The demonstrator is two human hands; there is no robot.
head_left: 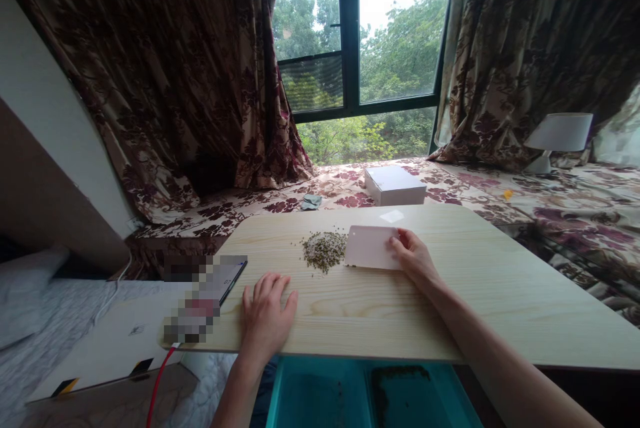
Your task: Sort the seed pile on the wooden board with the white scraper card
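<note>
Pale wood-grain tabletop (pixel 360 311) below window (pixel 350 81). Right hand (pixel 414 255) pinching white card (pixel 373 248) at right edge of green-and-white grain pile (pixel 324 251); left hand (pixel 269 311) empty, palm down. Hard card stroke could scatter loose grains.

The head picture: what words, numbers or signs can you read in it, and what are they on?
Maybe "07": on the phone, tilted and blurred, so I'm not sure; the rest of its screen is pixelated.
Small dark print on the pale flat box: too small to read.
The pale card in the right hand: no writing shows on the side we see.
</note>
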